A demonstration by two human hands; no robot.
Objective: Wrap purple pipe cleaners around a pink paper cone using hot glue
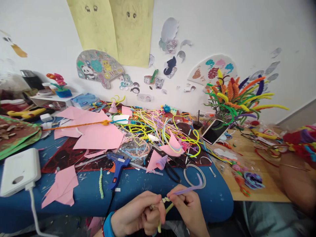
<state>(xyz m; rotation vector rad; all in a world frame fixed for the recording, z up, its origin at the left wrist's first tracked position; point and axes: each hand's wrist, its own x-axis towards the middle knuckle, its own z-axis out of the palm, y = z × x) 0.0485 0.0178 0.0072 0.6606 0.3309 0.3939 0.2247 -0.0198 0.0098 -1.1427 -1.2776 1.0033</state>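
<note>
We pinch a fuzzy yellow pipe cleaner (pixel 163 212) with our left hand (pixel 134 214). Our right hand (pixel 189 204) pinches a fuzzy purple pipe cleaner (pixel 190 188). It sticks out sideways to the right, above the blue counter (pixel 217 197) edge.

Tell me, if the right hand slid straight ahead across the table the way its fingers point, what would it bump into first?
Probably the black scissors. The right hand, pinching a purple pipe cleaner, points up and slightly left over the blue table edge. The clear ring lies just to the right; depth is hard to judge.
</note>
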